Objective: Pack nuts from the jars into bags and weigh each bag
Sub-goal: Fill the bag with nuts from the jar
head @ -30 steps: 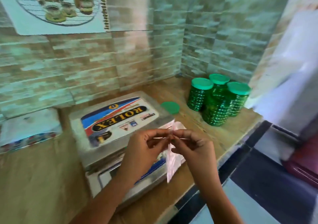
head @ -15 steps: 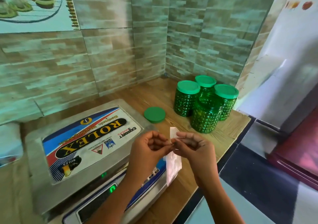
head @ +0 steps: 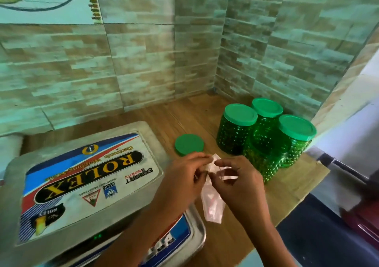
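- Brown wooden counter (head: pixel 235 236) in a tiled corner.
- Grey steel weighing scale (head: pixel 82 180) on its left part.
- Four green studded plastic jars (head: pixel 264 143) clustered at the right, the front one lidless.
- Left hand (head: pixel 184 182) and right hand (head: pixel 240 184) close together, each pinching the bag's top.
- Round green plastic lid (head: pixel 189 144) lies flat between the scale and the jars.
- Small clear plastic bag (head: pixel 212 205) hangs above the counter, just beside the scale.

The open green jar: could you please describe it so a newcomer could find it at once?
Right of the weighing scale, four green studded jars cluster on the wooden counter. The open green jar stands in front, nearest the right hand. It alone has no lid.
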`<state>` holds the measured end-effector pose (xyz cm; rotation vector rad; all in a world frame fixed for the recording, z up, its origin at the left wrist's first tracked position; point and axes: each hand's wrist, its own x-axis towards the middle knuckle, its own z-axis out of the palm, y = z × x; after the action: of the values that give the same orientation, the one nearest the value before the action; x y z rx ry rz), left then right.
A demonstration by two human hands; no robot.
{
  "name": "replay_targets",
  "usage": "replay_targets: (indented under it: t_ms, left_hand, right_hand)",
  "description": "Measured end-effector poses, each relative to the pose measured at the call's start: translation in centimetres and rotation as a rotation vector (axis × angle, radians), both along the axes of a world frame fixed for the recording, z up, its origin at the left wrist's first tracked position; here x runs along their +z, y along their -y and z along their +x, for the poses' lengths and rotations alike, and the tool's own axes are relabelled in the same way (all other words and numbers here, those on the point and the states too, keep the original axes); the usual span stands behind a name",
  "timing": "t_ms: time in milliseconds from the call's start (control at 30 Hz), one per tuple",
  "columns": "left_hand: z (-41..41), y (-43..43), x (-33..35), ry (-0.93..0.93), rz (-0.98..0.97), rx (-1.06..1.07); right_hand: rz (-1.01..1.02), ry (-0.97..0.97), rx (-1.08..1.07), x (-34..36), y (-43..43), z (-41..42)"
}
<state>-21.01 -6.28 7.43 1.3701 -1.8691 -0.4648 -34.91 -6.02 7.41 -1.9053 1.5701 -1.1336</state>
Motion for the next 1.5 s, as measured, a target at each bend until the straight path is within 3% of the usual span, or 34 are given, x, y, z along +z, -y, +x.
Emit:
replay_targets:
  t_ms: [367, 533, 733, 867, 1067, 1167, 1267, 1367, 1500]
  left_hand:
    - [-3.2, 4.6, 1.8, 0.264, -0.003, 0.073]
    - [-5.3, 5.5, 2.2, 0.188, 0.065, 0.04]
    - [-6.1, 6.1, 2.6, 0.128, 0.167, -0.068]
    - [-6.2, 6.4, 1.8, 0.147, 0.232, -0.134]
    - [-5.6, 6.6, 0.9, 0.127, 0.292, -0.106]
    - [-4.4, 6.6, 1.4, 0.065, 0.256, -0.028]
    - [-3.4, 6.2, 2.0, 0.002, 0.237, -0.013]
    - [-2.5, 5.8, 1.9, -0.047, 0.252, 0.073]
    - [-2.1, 4.9, 2.0, -0.12, 0.293, 0.086]
  right_hand:
    - [-0.056, -0.453, 0.208, 1.8, 7.1, -6.4]
    - [-0.267, -0.309, 0.393, 2.7, 7.5, -6.7]
    - [0.088, -0.889, 0.571, 1.7, 8.8, -6.1]
    - [0.126, -1.206, 0.817, 1.8, 9.8, -5.1]
    - [0.18, -1.328, 0.977, 2.4, 10.8, -4.1]
    - [0.032, -1.137, 0.962, 1.8, 11.0, -3.7]
    - [-0.187, -0.728, 0.942, 1.4, 11.1, -5.2]
    - [-0.258, -0.296, 0.864, 1.4, 10.4, -7.1]
    - [-0.41, 0.001, 0.734, -0.3, 9.7, -9.0]
